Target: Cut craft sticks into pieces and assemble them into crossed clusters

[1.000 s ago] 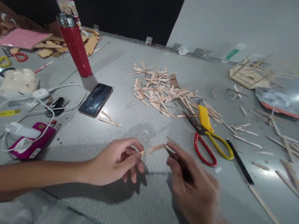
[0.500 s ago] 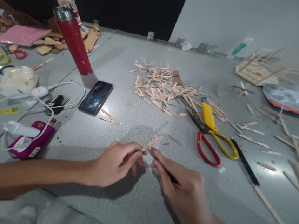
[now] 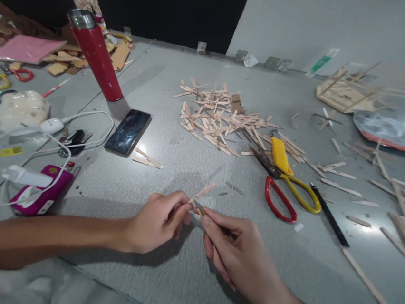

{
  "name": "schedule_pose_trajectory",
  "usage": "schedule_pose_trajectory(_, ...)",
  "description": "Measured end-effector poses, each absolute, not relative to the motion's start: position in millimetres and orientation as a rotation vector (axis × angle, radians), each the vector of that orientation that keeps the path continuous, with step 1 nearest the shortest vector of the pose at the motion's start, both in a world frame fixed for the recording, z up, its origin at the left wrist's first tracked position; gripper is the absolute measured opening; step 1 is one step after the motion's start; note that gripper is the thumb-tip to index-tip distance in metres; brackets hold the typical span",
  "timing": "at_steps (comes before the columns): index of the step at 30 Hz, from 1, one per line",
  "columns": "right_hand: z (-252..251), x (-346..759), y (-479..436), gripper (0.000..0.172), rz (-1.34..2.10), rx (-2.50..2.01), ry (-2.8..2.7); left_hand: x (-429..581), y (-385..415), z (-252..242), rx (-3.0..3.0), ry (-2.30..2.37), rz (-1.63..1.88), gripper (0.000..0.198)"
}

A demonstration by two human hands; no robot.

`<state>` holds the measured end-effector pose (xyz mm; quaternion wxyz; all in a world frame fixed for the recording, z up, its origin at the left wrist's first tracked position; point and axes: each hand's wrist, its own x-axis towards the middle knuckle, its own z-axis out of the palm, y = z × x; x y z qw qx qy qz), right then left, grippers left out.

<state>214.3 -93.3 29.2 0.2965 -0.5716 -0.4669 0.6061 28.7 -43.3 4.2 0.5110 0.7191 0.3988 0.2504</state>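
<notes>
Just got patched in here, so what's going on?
A person is working bare-handed over a grey table. The left hand pinches a small wooden stick, its far end sticking out past the fingertips. The right hand grips a thin blade right by the stick; whether its edge is cutting in is too small to tell. Beyond the hands lies a loose pile of sticks, with scissors near its right end.

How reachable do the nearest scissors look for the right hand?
Probably yes: bare tabletop leaves the way free from the right hand to those scissors, though that hand holds a thin blade.
</notes>
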Motion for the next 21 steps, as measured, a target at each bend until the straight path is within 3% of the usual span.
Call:
schedule_pose_trajectory(11, 28, 213, -88, 0.055, 1.883, -1.328, -0.94, 33, -45, -1, 1.704, 0.986, 0.662, 0.026)
schedule_pose_trajectory(14, 25, 212, -87, 0.054, 1.815, -1.355, -1.026, 33, -46, -3, 1.7, 0.982, 0.683, 0.026)
schedule_pose_trajectory(16, 19, 213, -89, 0.048, 1.51, -1.431, -1.305, 33, -47, -4, 1.715, 1.001, 0.679, 0.026)
schedule_pose_trajectory(19, 3, 217, -97, 0.031, 0.669, -1.429, -1.864, 33, -48, -4, 1.744, 1.019, 0.661, 0.028)
schedule_pose_trajectory(21, -9, 220, -104, 0.04, 0.234, -1.353, -2.159, 33, -49, -4, 1.761, 1.016, 0.645, 0.028)
